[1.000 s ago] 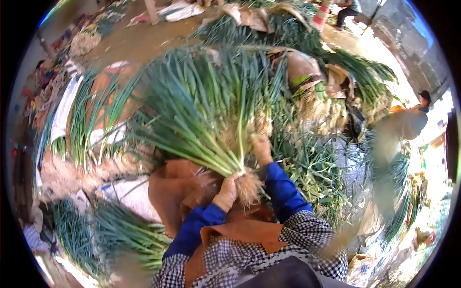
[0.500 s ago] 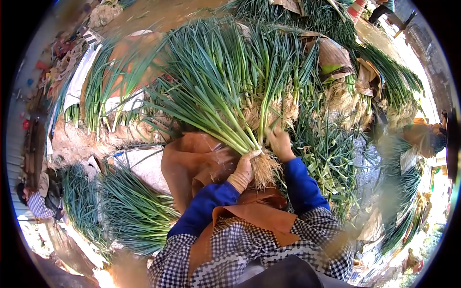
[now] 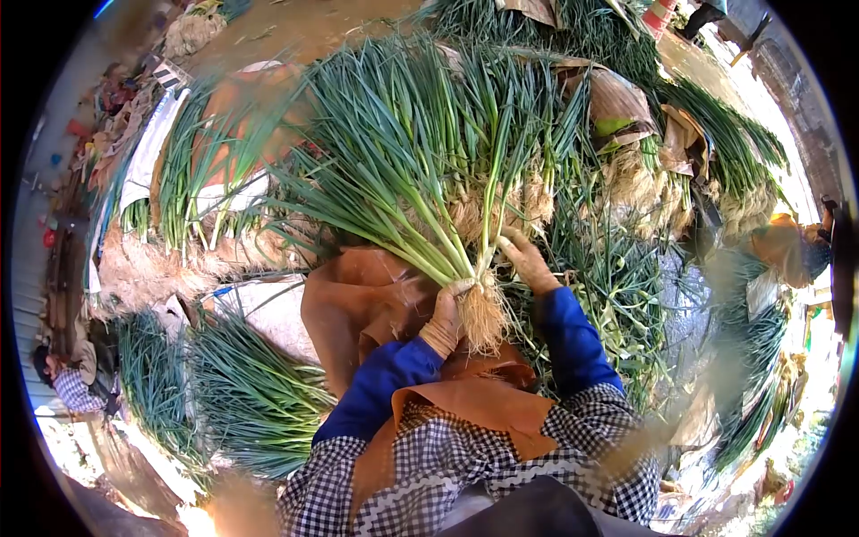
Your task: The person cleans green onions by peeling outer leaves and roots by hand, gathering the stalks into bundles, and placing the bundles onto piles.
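Observation:
A large bunch of green onions (image 3: 425, 228) fans up and to the left, its pale root tuft (image 3: 483, 318) hanging over my lap. My left hand (image 3: 443, 320) is closed round the lower white stalks, just above the roots. On the other side, my right hand (image 3: 530, 261) has its fingers stretched toward the bunch, fingertips at the right-hand stalks. Whether it grips any stalk is hard to make out. A brown apron-like sheet (image 3: 353, 295) covers my lap beneath the bunch.
More green onions (image 3: 255, 394) lie at lower left, and a row with roots (image 3: 183, 259) rests at left. Loose leaves (image 3: 617, 300) are heaped at right. Rooted bundles (image 3: 640, 188) lie farther back. Another person (image 3: 76, 385) is at the far left edge.
My right hand has shifted slightly and its fingers have straightened from a curled, blurred pose. My left hand and the root end have moved slightly left and the roots hang straighter.

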The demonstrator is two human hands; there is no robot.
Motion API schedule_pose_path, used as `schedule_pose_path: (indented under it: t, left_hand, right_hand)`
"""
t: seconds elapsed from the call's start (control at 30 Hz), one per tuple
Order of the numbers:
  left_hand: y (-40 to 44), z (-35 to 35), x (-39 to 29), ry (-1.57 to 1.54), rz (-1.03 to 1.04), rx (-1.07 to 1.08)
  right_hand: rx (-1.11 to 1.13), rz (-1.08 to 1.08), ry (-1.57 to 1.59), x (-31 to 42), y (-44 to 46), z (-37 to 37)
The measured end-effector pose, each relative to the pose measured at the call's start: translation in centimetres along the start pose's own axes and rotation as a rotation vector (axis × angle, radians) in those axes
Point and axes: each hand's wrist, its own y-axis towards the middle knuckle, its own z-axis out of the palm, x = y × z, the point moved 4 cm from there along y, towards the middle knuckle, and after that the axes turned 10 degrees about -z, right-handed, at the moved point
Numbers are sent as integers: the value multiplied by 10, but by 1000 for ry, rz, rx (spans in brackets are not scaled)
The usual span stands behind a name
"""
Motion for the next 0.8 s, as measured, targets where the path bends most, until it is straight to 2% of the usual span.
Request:
schedule_pose_path:
  t: [0.03, 0.07, 0.13, 0.17, 0.2, 0.27, 0.33, 0.4, 0.43, 0.47, 0.53, 0.6, 0.63, 0.67, 0.73, 0.77, 0.8]
  left_hand:
    - [1, -8, -1, -23, 3, -20]
    - [-1, -6, -3, -15, 14, -19]
    - [-7, -5, -3, 6, 53, -72]
    - [-7, -4, -3, 4, 46, -85]
    - [-6, -6, -4, 5, 41, -89]
    - [-3, -4, -2, -64, -4, 29]
    - [-5, 12, -3, -8, 14, -25]
    - [-3, 22, 0, -124, -37, 106]
    - [-3, 24, -1, -80, -5, 78]
    - [-4, 23, -2, -69, 0, 78]
    - [-4, 18, -2, -70, -19, 124]
    - [-2, 16, -4, -33, 4, 127]
    - [0, 12, -3, -47, 16, 110]
    - [2, 5, -2, -62, 25, 91]
    - [1, 1, -2, -44, 40, 25]
    - [-1, 3, -2, -10, 59, -30]
    - [-2, 4, -3, 29, 76, -84]
  right_hand:
    - [33, -46, 47, -25, 5, 5]
    - [-25, 156, 69, -17, 4, 13]
    - [81, -349, -325, 43, -17, 27]
    - [135, -271, -549, 53, -28, 29]
    - [188, -553, -594, 68, -40, 24]
    - [416, -401, -617, 66, -54, -9]
    - [171, -282, -353, 58, -45, -35]
    - [-98, 123, -250, 79, -15, -37]
    - [-93, 54, -144, 88, 4, -29]
    - [-114, -73, -382, 60, 27, -27]
    - [153, 31, -257, -44, 72, -22]
    - [271, 132, -82, -18, 77, -5]
    - [180, -25, -47, -27, 81, -5]
    - [185, -22, -47, -38, 79, 0]
    - [-180, -54, 33, -51, 69, 2]
    - [-220, 139, -291, 18, 46, 3]
    - [-174, 161, -449, 25, 38, 3]
